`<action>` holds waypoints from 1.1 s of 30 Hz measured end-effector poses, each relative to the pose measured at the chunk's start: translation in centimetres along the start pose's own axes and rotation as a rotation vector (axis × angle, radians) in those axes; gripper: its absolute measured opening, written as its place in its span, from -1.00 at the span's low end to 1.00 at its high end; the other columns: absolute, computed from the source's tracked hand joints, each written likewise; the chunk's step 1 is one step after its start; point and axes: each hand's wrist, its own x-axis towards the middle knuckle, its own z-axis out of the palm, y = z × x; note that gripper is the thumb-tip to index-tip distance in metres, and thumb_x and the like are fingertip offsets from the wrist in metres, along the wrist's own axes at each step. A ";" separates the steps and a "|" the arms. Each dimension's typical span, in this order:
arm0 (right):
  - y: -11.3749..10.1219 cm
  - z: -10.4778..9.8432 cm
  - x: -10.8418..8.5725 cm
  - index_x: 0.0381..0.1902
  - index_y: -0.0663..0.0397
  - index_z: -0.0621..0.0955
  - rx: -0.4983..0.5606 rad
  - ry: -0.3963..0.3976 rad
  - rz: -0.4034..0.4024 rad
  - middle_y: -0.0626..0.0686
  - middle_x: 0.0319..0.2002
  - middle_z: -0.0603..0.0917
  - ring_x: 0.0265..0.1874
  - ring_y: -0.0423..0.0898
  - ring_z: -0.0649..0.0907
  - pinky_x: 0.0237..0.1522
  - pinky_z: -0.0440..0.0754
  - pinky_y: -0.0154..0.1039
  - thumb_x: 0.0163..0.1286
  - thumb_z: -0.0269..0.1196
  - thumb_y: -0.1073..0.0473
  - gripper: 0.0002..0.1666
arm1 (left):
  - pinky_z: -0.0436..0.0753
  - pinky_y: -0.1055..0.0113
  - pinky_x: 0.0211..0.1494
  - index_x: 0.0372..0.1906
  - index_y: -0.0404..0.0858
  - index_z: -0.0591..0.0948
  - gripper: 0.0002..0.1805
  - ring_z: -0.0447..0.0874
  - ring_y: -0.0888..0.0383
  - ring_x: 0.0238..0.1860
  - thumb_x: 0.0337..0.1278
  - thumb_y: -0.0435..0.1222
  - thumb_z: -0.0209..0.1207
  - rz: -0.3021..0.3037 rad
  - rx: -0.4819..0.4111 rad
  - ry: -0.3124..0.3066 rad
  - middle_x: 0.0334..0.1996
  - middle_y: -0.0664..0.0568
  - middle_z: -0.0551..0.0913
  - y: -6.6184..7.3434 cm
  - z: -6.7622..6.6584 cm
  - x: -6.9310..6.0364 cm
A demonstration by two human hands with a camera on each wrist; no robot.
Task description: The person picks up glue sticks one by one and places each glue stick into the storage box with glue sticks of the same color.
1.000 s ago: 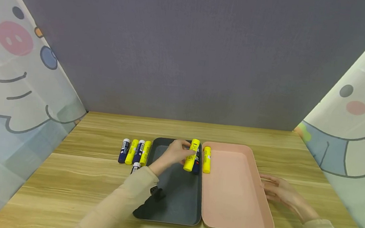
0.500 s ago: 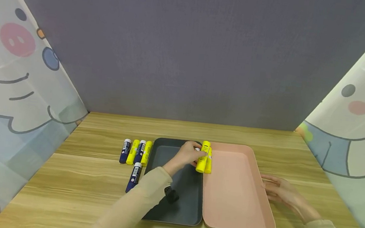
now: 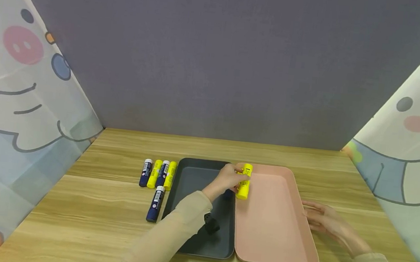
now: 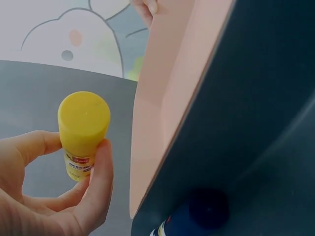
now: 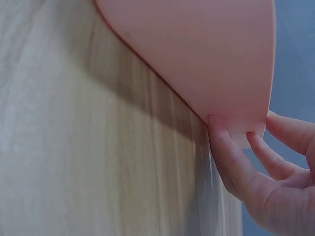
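My left hand (image 3: 227,178) pinches a yellow glue stick (image 3: 244,182) between thumb and fingers, over the left side of the pink tray (image 3: 266,229). The left wrist view shows the end of this glue stick (image 4: 84,118) toward the camera. A navy glue stick (image 4: 209,209) lies in the dark grey tray (image 3: 218,245), mostly hidden under my hand in the head view. My right hand (image 3: 324,222) touches the pink tray's right wall from outside, fingers extended; in the right wrist view its fingertips (image 5: 216,123) rest against the outer wall and rim.
Left of the dark tray, navy and yellow glue sticks (image 3: 154,173) lie in a row on the wooden table (image 3: 85,203). Another navy glue stick (image 3: 155,204) lies in front of them. The two trays stand side by side. A grey panel (image 3: 224,65) rises behind.
My left hand has carried the yellow glue stick rightward from the dark tray to over the pink tray, now covering the yellow glue stick seen there earlier. The right hand has stayed put.
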 end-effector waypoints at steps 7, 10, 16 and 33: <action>-0.1 0.0 0.0 0.22 0.59 -0.05 -0.011 -0.007 -0.002 0.07 -0.02 0.53 -0.15 -0.22 0.58 -0.11 0.54 -0.20 0.33 0.02 0.22 -0.26 | 0.62 0.29 -0.49 0.03 -0.44 0.44 -0.50 0.60 0.09 -0.51 -0.05 -0.28 0.20 -0.025 -0.044 0.001 -0.33 -0.12 0.56 0.1 1.1 0.8; -0.2 0.0 -0.1 0.22 0.60 -0.06 -0.021 -0.007 -0.004 0.11 -0.01 0.52 -0.14 -0.22 0.58 -0.11 0.54 -0.20 0.34 0.01 0.22 -0.26 | 0.62 0.28 -0.49 0.00 -0.42 0.47 -0.55 0.60 0.07 -0.50 -0.03 -0.28 0.19 -0.037 -0.058 -0.001 -0.35 -0.09 0.56 0.2 1.6 1.2; -0.2 0.0 -0.2 0.22 0.61 -0.07 -0.016 -0.022 -0.012 0.08 -0.02 0.52 -0.15 -0.23 0.58 -0.11 0.54 -0.22 0.35 -0.01 0.22 -0.27 | 0.60 0.30 -0.51 -0.14 -0.37 0.57 -0.69 0.59 0.07 -0.53 -0.03 -0.28 0.18 -0.051 -0.086 -0.010 -0.45 -0.05 0.58 0.2 2.4 1.9; -0.1 -0.3 0.0 0.22 0.60 -0.05 0.022 -0.042 -0.011 -0.03 -0.06 0.55 -0.16 -0.21 0.59 -0.12 0.54 -0.22 0.35 0.00 0.24 -0.29 | 0.62 0.12 -0.42 -0.37 -0.48 0.48 -0.77 0.62 -0.09 -0.56 -0.12 -0.40 0.24 -0.135 -0.087 0.071 -0.60 -0.11 0.52 0.5 4.7 3.3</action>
